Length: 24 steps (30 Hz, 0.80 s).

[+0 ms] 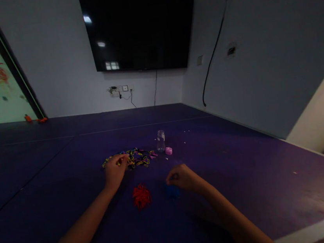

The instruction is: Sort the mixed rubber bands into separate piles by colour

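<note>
My left hand [116, 169] reaches over a loose spread of small loop-shaped pieces [139, 160] in yellow, black and pink. Thumb and fingers are pinched at its edge; what is between them is too small to make out. On the right, my right hand [183, 177] is closed in a pinch just above a small blue pile [173, 191], partly covering it. Whether its fingertips hold a piece is hidden. Between my forearms lies a pile of thin red pieces [142, 197]. Beyond the hands stand a clear bottle [160, 142], without a cap, and a pink cap [168, 150] beside it.
The pieces lie on a wide purple surface [230, 176] with thin seams and a few white specks. A large dark television [141, 25] hangs on the back wall above sockets. A black cable [215, 48] runs down the right wall. Small orange objects [42, 120] lie far left.
</note>
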### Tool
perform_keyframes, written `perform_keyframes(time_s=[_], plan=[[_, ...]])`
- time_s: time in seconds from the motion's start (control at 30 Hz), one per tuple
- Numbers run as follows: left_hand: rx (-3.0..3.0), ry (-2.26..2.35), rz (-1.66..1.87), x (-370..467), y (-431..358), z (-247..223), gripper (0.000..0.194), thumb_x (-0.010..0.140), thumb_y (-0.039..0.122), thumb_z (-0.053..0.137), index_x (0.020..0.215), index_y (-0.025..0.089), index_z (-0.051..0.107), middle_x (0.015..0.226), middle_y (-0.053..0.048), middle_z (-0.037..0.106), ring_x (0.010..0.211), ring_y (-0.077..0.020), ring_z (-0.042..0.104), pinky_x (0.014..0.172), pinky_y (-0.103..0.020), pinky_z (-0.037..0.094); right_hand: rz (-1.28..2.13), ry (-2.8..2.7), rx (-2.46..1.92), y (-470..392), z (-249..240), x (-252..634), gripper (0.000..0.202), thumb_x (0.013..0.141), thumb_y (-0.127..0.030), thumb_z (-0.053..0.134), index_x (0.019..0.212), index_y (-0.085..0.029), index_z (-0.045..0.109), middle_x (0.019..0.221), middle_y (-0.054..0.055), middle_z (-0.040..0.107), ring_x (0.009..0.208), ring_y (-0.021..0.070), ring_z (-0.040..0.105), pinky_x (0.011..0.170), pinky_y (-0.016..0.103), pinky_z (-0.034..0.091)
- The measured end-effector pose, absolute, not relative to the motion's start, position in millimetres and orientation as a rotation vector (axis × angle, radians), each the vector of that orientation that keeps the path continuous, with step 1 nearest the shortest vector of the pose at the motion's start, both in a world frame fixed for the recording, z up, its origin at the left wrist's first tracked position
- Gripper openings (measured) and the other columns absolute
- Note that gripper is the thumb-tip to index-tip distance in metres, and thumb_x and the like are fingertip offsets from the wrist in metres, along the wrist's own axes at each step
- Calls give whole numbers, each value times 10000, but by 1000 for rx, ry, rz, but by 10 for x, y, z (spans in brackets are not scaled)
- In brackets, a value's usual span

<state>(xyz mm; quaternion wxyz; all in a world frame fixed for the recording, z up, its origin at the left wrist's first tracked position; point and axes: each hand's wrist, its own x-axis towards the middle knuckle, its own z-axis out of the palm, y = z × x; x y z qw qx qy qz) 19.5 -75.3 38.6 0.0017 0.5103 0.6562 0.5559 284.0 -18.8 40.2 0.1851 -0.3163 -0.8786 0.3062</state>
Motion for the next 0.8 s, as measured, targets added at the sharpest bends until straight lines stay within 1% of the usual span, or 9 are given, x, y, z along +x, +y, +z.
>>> perform_keyframes(time_s=[0.07,0.13,0.23,0.3,0.4,0.47,0.53,0.67,0.8], plan=[[1691,2340,1794,-111,-767,368,303,794,402,492,825,171,686,863,-78,694,818,-216,606,791,-337,452,919,-2500,-903,-171,379,2863,124,681,-180,651,778,-152,723,620,7,661,540,111,572,485,189,394],[1745,2569,1728,-400,-802,330,291,809,362,469,844,166,681,878,-89,691,856,-231,601,832,-352,436,950,-2503,-914,-162,366,2875,177,651,-187,681,820,-154,722,637,9,665,548,114,573,488,192,397],[1630,2824,1601,-722,-846,246,294,818,320,445,904,161,676,893,-95,690,847,-240,607,821,-362,440,954,-2474,-927,-153,393,2893,216,627,-206,706,839,-168,715,700,16,677,608,123,584,538,204,418],[1468,2907,1537,-844,-847,187,308,805,317,454,929,146,678,887,-110,692,817,-253,617,776,-368,456,955,-2457,-934,-156,445,2916,209,627,-245,714,820,-166,704,688,11,661,620,122,574,549,206,414],[1313,2850,1453,-927,-809,119,331,785,322,465,932,125,687,876,-127,699,775,-264,636,707,-360,477,935,-2506,-931,-185,526,2958,242,568,-284,758,743,-154,655,638,-21,596,586,102,521,506,189,359],[1304,2781,1407,-952,-777,94,330,780,317,464,934,132,690,892,-122,704,792,-265,646,714,-357,486,863,-2613,-924,-218,552,2976,316,497,-303,793,710,-160,608,631,-45,557,575,90,483,485,183,308],[1321,2736,1357,-970,-752,83,325,777,307,463,941,140,689,933,-121,704,842,-270,647,749,-362,489,756,-2733,-951,-253,550,2976,377,462,-332,804,721,-171,582,645,-56,548,577,89,465,482,188,273],[1340,2675,1271,-999,-725,81,343,774,280,462,984,117,678,998,-144,691,910,-275,642,803,-369,489,566,-2865,-1030,-296,509,2950,424,478,-379,786,791,-192,571,720,-44,583,607,103,480,489,200,250],[1447,2559,1269,-1015,-696,71,354,772,237,435,1020,128,663,1011,-121,694,912,-234,651,821,-329,495,465,-2841,-1031,-292,492,2943,426,500,-372,782,819,-196,562,693,-43,577,590,102,475,488,202,237]])
